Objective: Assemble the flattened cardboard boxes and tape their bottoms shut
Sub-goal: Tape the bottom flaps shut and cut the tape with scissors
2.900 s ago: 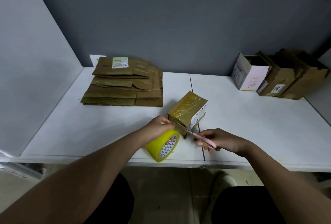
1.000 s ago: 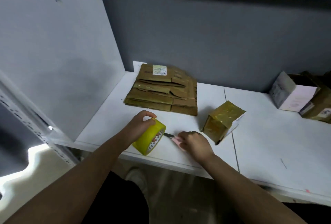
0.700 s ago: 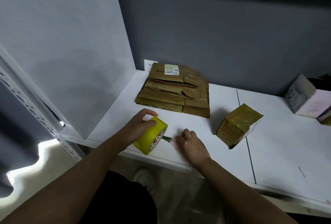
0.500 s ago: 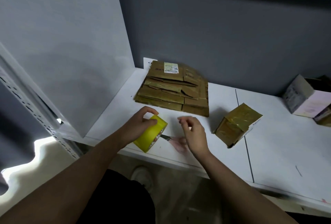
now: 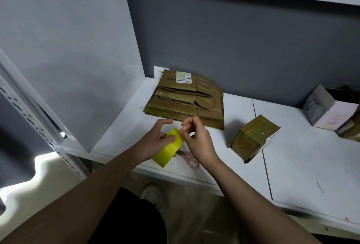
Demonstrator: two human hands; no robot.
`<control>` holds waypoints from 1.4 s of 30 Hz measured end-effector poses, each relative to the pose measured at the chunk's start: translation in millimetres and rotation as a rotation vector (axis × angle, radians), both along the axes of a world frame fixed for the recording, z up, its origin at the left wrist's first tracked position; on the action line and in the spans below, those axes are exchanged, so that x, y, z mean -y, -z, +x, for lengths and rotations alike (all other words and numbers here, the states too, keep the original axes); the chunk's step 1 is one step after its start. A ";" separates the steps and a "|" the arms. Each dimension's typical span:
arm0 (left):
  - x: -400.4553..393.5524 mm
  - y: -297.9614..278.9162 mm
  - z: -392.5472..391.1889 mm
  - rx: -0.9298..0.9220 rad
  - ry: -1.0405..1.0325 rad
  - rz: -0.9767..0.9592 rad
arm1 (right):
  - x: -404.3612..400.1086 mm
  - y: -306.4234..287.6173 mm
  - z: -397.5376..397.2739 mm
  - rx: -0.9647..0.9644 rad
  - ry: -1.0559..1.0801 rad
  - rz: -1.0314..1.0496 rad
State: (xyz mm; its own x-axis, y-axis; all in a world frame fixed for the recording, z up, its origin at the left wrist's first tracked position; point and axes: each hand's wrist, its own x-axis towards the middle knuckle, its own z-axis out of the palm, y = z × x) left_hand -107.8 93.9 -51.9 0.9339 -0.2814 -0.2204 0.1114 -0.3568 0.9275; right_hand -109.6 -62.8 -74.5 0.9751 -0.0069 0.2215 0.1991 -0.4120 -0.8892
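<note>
The left hand (image 5: pixel 155 140) grips the yellow tape roll (image 5: pixel 169 147) just above the white worktop (image 5: pixel 303 167), its fingers wrapped around the roll, while the right hand (image 5: pixel 196 140) pinches at the roll's upper edge with fingers pressed together. Pink scissors (image 5: pixel 190 159) lie on the worktop under the hands. The taped box (image 5: pixel 253 138) sits tilted to the right, well apart from them, and the stack of flattened boxes (image 5: pixel 187 99) lies just behind.
</note>
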 end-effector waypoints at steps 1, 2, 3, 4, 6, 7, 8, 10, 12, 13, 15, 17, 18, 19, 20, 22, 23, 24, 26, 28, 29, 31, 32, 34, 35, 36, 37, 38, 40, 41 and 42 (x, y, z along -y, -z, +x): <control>1.2 2.5 1.1 0.001 -0.013 0.012 | 0.6 1.2 0.0 0.024 -0.001 -0.020; 2.5 4.9 2.5 0.004 -0.031 0.016 | 1.0 2.2 0.6 0.045 -0.001 -0.047; 3.7 6.8 3.6 0.009 -0.050 0.022 | 1.4 3.1 1.6 0.056 -0.002 -0.073; 4.9 8.3 4.6 0.014 -0.064 0.033 | 1.6 3.7 2.8 0.057 -0.003 -0.094; 7.4 10.7 6.2 0.023 -0.073 0.045 | 1.1 3.9 4.7 0.055 0.004 -0.110; 8.6 12.0 7.0 0.024 -0.080 0.042 | 0.6 3.7 5.5 0.058 0.010 -0.110; 9.6 13.5 8.0 0.024 -0.092 0.036 | -0.2 3.0 6.0 0.063 0.017 -0.109; 11.2 15.2 9.8 0.026 -0.119 0.041 | -1.9 2.0 6.9 0.073 0.035 -0.110; 13.0 15.6 10.5 0.038 -0.135 0.051 | -3.5 1.4 8.2 0.081 0.051 -0.127; 13.9 16.3 10.8 0.044 -0.141 0.051 | -3.9 1.2 8.7 0.085 0.057 -0.138; 14.7 17.6 10.9 0.055 -0.147 0.061 | -4.7 0.5 8.9 0.089 0.062 -0.159; 14.9 18.9 11.0 0.062 -0.150 0.079 | -4.7 0.4 9.0 0.093 0.060 -0.169; 15.0 19.5 11.2 0.065 -0.152 0.086 | -4.6 0.1 9.2 0.095 0.061 -0.174; 15.3 19.6 11.3 0.070 -0.156 0.090 | -4.7 -0.1 9.4 0.096 0.065 -0.178; 15.6 19.7 11.5 0.076 -0.158 0.092 | -4.8 -0.3 10.0 0.097 0.070 -0.182; 16.7 20.1 12.0 0.090 -0.157 0.099 | -4.7 -0.3 12.3 0.091 0.079 -0.190; 17.5 20.3 11.9 0.095 -0.155 0.102 | -5.1 -0.2 13.4 0.089 0.084 -0.191; 18.2 20.4 12.1 0.099 -0.155 0.102 | -5.6 -0.2 14.7 0.092 0.084 -0.199; 19.6 19.2 11.9 0.099 -0.158 0.091 | -7.4 0.9 17.5 0.131 0.076 -0.254; 20.1 17.2 12.0 0.097 -0.161 0.068 | -9.2 2.5 20.7 0.153 0.074 -0.307; 19.4 16.9 11.9 0.098 -0.160 0.064 | -9.9 4.0 22.4 0.144 0.074 -0.301; 16.6 17.4 12.5 0.104 -0.157 0.073 | -10.6 7.1 24.9 0.117 0.052 -0.260; 14.5 18.6 12.9 0.101 -0.151 0.075 | -10.9 9.4 25.7 0.109 0.037 -0.248; 10.6 19.7 13.0 0.086 -0.138 0.078 | -12.1 14.2 26.1 0.096 0.013 -0.222; 8.3 19.8 12.8 0.081 -0.134 0.091 | -13.3 16.3 26.1 0.074 0.005 -0.182; 5.2 20.5 13.0 0.076 -0.138 0.106 | -14.8 17.7 26.5 0.033 0.001 -0.115; 1.5 20.7 12.9 0.080 -0.141 0.125 | -16.4 17.9 26.8 -0.019 -0.007 -0.027; -2.6 21.1 13.3 0.095 -0.133 0.153 | -17.5 17.7 27.4 -0.067 -0.024 0.065; -14.3 22.7 14.7 0.139 -0.104 0.246 | -20.0 21.2 29.3 -0.134 -0.060 0.187; -20.4 23.1 15.1 0.153 -0.103 0.287 | -20.3 25.1 30.7 -0.150 -0.057 0.184; -26.4 23.8 15.8 0.162 -0.117 0.306 | -19.7 30.3 32.2 -0.155 -0.036 0.145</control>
State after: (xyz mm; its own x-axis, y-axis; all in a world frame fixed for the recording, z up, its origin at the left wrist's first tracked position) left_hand -92.0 120.3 -75.7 0.9857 -0.1140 -0.1244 0.0285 -0.6143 0.7886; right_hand -77.4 -43.1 -104.7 0.9976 0.0078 0.0681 0.0677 -0.2726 -0.9597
